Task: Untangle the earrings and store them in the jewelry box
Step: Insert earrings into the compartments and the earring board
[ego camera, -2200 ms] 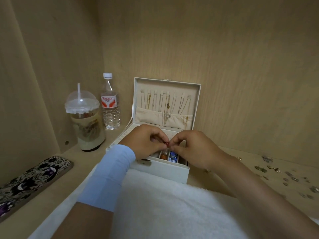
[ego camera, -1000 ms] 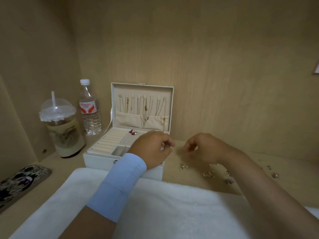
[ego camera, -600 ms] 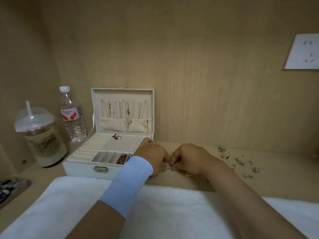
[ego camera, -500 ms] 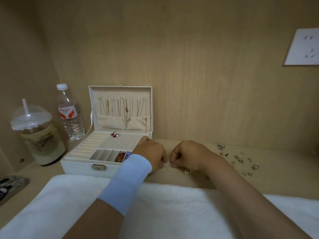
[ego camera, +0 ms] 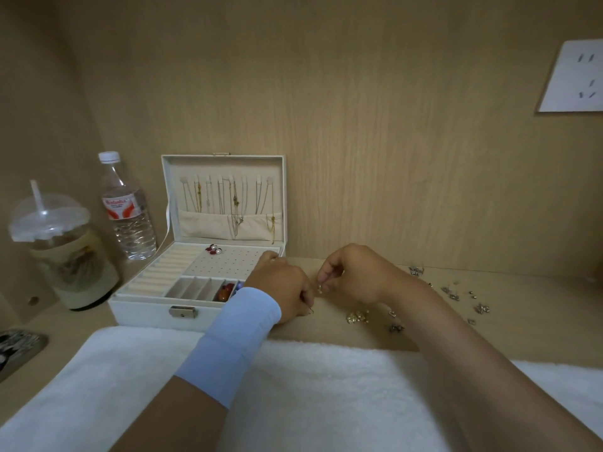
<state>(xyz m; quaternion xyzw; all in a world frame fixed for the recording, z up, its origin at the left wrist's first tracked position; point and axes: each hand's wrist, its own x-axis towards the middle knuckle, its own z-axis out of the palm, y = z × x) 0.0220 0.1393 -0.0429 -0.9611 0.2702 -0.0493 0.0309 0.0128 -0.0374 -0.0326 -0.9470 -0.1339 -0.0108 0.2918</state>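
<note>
Head view, the only view supplied: the jewelry box (ego camera: 148, 308) stands open on the desk (ego camera: 522, 308), lid upright, one red-and-pearl pair (ego camera: 213, 249) already seated at the back of its perforated panel. Both hands have shifted off the box, where they were working moments ago, to the bare desk just right of it. The left hand (ego camera: 282, 288), wearing a pale blue wristband (ego camera: 233, 340), is closed with a thin wire hook protruding beneath its fingers. The right hand (ego camera: 354, 275) is pinched shut on a small pale earring (ego camera: 320, 288) held just above the surface. Whether the two pieces are linked cannot be told. A gold cluster (ego camera: 356, 317) lies near the right wrist; loose silver earrings (ego camera: 456, 293) are scattered further right. Assessment: one pair is stored and a fresh piece is now being separated; most of the task remains.
</note>
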